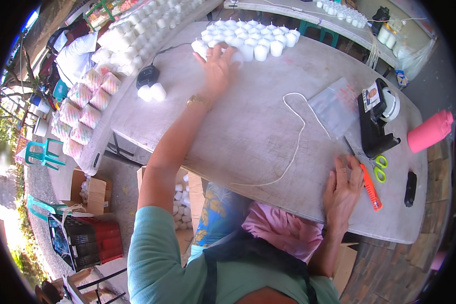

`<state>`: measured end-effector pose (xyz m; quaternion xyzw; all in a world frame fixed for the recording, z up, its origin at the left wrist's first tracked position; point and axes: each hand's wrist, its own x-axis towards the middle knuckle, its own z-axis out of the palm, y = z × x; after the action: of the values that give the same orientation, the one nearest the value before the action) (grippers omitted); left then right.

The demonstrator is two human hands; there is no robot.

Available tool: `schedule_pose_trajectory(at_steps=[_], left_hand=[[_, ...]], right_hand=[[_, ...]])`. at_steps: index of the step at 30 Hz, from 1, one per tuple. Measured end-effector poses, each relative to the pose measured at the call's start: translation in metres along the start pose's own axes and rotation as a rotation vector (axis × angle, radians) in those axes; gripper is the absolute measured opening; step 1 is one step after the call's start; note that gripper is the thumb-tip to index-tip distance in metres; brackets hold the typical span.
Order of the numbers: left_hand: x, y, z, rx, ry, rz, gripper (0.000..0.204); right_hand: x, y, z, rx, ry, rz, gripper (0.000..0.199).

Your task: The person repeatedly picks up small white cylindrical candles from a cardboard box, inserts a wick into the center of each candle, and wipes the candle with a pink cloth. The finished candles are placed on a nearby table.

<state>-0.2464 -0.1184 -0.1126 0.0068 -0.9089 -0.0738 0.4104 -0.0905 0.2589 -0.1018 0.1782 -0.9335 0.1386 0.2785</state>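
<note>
Candles (248, 38), short white wax cylinders with smooth matte sides, stand packed in rows at the far end of the table (248, 126), whose pale top is scuffed and faintly stained. Left hand (218, 66) reaches out flat to the near edge of that cluster, fingers spread and touching the closest candles, not closed around any; a gold-coloured watch band sits at the wrist. Two loose candles (152, 92) lie off to the left of the forearm beside a small black device (147, 76) with a cord. White wick string (294, 137), thin and limp, loops across the middle of the table, well apart from the candles. Right hand (343, 190) rests palm-down at the near edge, fingers relaxed and open, holding nothing, just beside an orange utility knife (371, 187) and green-handled scissors (379, 167). Clear plastic bag (334, 104) lies flat near a black tape dispenser (377, 121); a pink bottle (430, 131) lies at the right edge.
</note>
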Motion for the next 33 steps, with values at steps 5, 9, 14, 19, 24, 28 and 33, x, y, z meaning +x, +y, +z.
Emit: schedule_pose_trajectory(at_steps=[5, 9, 14, 19, 24, 28, 33], left_hand=[[0.006, -0.027, 0.026, -0.017, -0.019, -0.033, 0.054], [-0.006, -0.012, -0.015, -0.061, 0.124, -0.191, 0.048], [-0.071, -0.025, -0.119, -0.373, 0.340, -0.257, 0.042], [-0.244, -0.072, -0.194, 0.198, 0.546, -0.632, 0.035], [-0.474, -0.108, -0.140, 0.320, -0.004, -1.168, 0.028], [-0.589, -0.103, -0.065, -0.031, -0.356, -1.402, 0.042], [-0.613, -0.101, -0.009, -0.162, -0.767, -1.459, 0.063]], right_hand=[[0.002, 0.000, 0.002, 0.052, 0.003, -0.001, 0.033], [0.002, -0.001, 0.005, 0.074, 0.058, -0.057, 0.031], [-0.010, -0.026, 0.007, 0.214, 0.084, -0.189, 0.030], [-0.013, -0.122, 0.023, 0.392, -0.079, -0.475, 0.023], [-0.007, -0.156, 0.043, 0.369, -0.096, -0.637, 0.021], [-0.013, -0.155, 0.048, 0.373, -0.089, -0.644, 0.018], [-0.012, -0.153, 0.048, 0.406, -0.146, -0.705, 0.012]])
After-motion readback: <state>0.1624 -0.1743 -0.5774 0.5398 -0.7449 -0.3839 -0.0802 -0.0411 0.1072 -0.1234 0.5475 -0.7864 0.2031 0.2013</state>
